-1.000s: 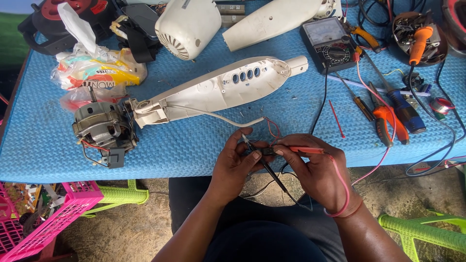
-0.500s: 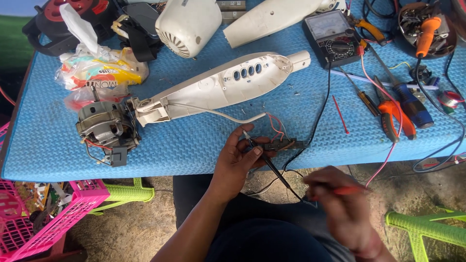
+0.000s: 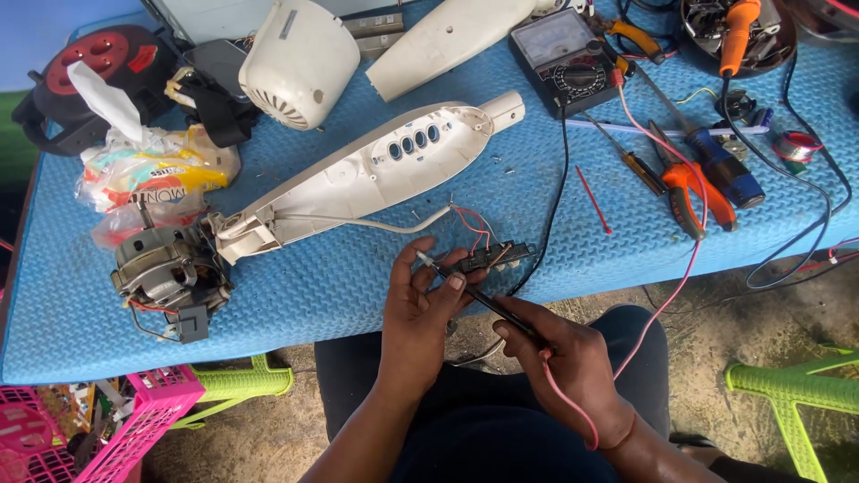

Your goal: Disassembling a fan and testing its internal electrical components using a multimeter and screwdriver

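A: What is the left hand doing?

B: Its fingers are pinched on a small dark switch block at the near edge of the blue table; thin red wires run from the block up toward the long white fan housing lying across the table.

A: And the right hand?

B: Closed around a black test probe, held like a pen; the metal tip sits against the left end of the block, just by the left thumb; a red lead loops from that hand up over the table edge.

A: Where does the lead go?

B: Toward the black analogue meter at the far side; a black cable runs down from there too.

A: What else is nearby?

B: A bare motor at the housing's left end, touching it; a crumpled plastic bag behind the motor; a white rounded cover farther back; orange-handled pliers and a blue-handled screwdriver to the right, well apart from the hands; a pink crate on the ground at the lower left.
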